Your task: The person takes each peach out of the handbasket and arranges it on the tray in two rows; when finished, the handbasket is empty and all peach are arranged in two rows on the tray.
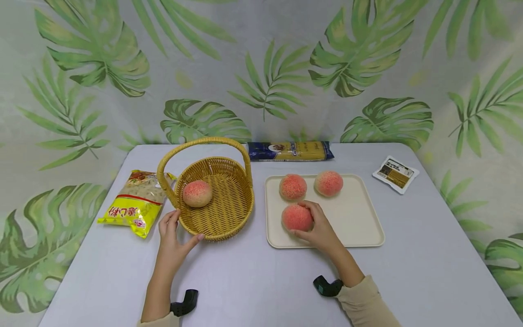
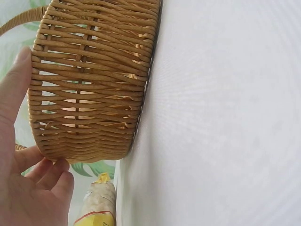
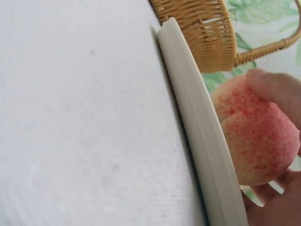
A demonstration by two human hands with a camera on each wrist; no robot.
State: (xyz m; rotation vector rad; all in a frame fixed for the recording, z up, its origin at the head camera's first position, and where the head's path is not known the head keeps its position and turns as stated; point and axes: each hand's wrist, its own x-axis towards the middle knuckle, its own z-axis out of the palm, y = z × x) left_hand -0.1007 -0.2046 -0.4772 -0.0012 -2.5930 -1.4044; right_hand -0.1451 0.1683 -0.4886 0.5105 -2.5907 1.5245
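In the head view my left hand (image 1: 172, 240) holds the near left side of a round wicker basket (image 1: 229, 229). Its thumb lies at the front rim and its fingers touch the outer wall, as the left wrist view shows on the basket (image 2: 89, 89). One peach (image 1: 197, 194) lies inside the basket at the left. My right hand (image 1: 323, 229) grips another peach (image 1: 297, 218) at the left front of a cream tray (image 1: 363, 227). Thumb and fingers stand on opposite sides of this peach (image 3: 258, 136), low behind the tray rim (image 3: 197, 127). Two more peaches, one left (image 1: 293, 186) and one right (image 1: 328, 183), rest farther back on the tray.
Left of the basket lies a yellow food bag (image 1: 135, 202). A blue and yellow pasta packet (image 1: 291, 151) lies at the table's back edge. Beyond the tray to the right is a small white packet (image 1: 395, 174). The basket's tall handle (image 1: 204, 141) arches over it.
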